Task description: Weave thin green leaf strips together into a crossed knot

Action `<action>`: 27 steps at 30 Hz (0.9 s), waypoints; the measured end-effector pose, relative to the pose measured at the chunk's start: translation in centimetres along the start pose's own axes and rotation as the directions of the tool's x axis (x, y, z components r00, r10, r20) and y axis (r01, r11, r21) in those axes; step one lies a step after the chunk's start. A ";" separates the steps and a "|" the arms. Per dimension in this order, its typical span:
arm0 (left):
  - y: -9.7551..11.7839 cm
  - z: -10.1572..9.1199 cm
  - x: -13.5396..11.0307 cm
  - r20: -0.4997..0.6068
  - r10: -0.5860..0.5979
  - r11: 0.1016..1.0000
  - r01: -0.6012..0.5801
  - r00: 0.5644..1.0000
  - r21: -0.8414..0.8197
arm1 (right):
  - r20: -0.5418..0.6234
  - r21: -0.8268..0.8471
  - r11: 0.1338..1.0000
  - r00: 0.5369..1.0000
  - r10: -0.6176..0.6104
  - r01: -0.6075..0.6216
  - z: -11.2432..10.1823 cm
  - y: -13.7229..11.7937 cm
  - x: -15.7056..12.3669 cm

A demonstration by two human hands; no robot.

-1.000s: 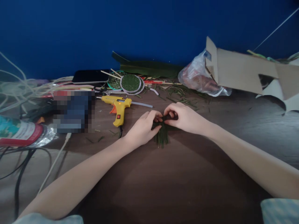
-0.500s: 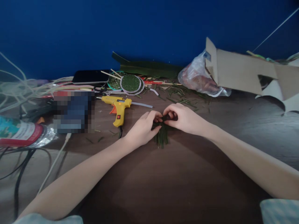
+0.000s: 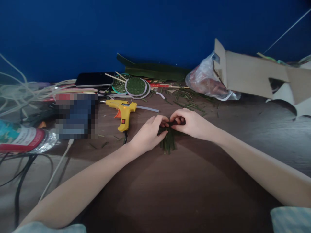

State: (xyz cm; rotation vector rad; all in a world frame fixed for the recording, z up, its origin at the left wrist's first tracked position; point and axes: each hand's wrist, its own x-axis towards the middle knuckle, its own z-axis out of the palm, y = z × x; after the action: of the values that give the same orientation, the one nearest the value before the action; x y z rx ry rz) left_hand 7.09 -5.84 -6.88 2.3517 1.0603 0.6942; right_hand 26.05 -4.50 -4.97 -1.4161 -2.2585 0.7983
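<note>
Between my two hands is a small bundle of dark green leaf strips (image 3: 168, 144), its loose ends fanning down toward me over the table. My left hand (image 3: 150, 133) is closed, thumb and fingers pinching the bundle from its left side. From the right, my right hand (image 3: 187, 122) pinches the upper part of the same strips. Fingers hide the top of the bundle. Left of my left hand lies a yellow hot glue gun (image 3: 124, 111) with an orange trigger and a glue stick (image 3: 147, 109) protruding from its back.
Behind lie green leaf clippings (image 3: 186, 98), round green woven pieces (image 3: 136, 86), a large leaf (image 3: 155, 71) and a black phone (image 3: 95, 79). A plastic bag (image 3: 209, 79) and cardboard box (image 3: 255, 72) stand right. A bottle (image 3: 21, 137) and cables (image 3: 18, 191) are left.
Almost nothing differs. My right hand has shifted very slightly at the top of the bundle; my left hand keeps its place.
</note>
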 end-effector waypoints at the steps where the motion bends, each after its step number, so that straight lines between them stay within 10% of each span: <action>1: 0.0 0.0 0.0 0.001 -0.003 1.000 0.003 1.000 -0.002 | -0.001 0.005 1.000 1.000 0.003 -0.003 0.0 0.0 0.0; 27: -0.1 0.1 0.0 0.001 -0.015 1.000 0.015 1.000 -0.001 | -0.007 0.026 0.998 0.998 -0.064 0.064 -0.2 -0.3 -0.1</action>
State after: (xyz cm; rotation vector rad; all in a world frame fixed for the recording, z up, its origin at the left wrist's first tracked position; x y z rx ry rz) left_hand 7.07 -5.82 -7.02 2.3409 1.0756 0.6880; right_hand 25.98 -4.61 -4.66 -1.3261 -2.2688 0.7991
